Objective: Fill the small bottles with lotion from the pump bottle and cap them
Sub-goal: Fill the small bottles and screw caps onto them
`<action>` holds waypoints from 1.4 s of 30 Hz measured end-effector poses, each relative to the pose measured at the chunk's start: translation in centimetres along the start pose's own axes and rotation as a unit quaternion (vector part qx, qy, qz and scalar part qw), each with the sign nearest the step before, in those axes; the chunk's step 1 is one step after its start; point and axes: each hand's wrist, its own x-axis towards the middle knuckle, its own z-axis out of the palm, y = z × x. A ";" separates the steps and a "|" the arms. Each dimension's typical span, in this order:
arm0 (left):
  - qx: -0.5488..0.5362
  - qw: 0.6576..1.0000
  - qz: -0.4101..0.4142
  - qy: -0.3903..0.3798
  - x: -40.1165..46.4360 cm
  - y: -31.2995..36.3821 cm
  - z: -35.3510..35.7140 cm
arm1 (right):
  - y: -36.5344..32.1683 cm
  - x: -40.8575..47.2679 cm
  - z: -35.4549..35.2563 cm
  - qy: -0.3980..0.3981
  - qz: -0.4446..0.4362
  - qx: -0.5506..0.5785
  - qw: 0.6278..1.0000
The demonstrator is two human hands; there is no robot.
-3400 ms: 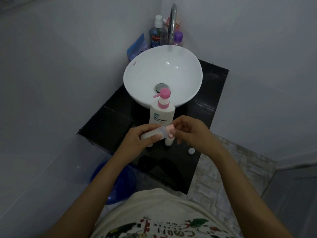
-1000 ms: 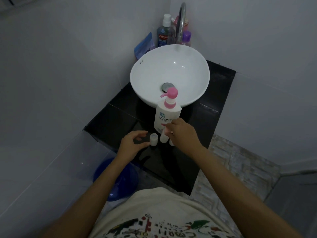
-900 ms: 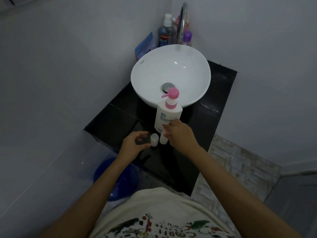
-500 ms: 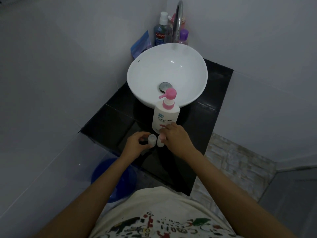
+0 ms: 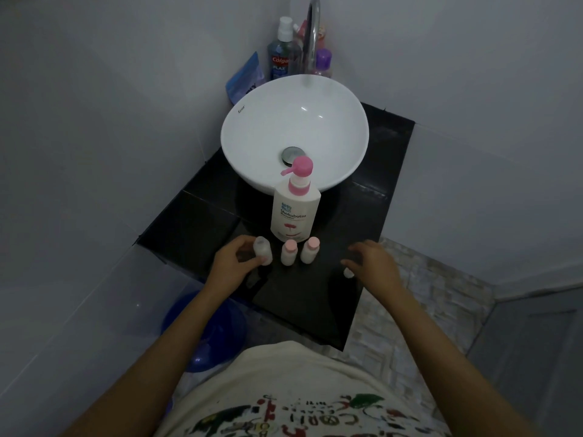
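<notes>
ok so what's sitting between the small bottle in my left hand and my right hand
In the head view, two small pink-capped bottles stand side by side between the left hand's bottle and the right hand, then bare black counter.

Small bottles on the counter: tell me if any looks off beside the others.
The leftmost small bottle, gripped by the left hand, has no pink cap, unlike the two capped bottles beside it. A small white cap lies loose by the right hand. No spill shows.
</notes>
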 end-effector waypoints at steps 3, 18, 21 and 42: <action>-0.019 1.000 0.004 0.013 -0.9 0.9 -0.6 | 1.0 -0.1 0.9 -0.041 0.023 -0.031 0.998; -0.052 0.997 0.045 -0.019 -4.2 6.1 -0.1 | 0.5 0.8 2.2 -0.105 0.101 0.034 0.989; -0.072 0.996 0.051 -0.013 -4.6 6.9 0.0 | -1.5 -0.3 -0.3 -0.044 0.094 0.197 0.975; -0.079 0.991 0.069 -0.078 -6.0 9.4 0.2 | -7.9 -3.6 -9.1 -0.121 -0.129 0.339 0.924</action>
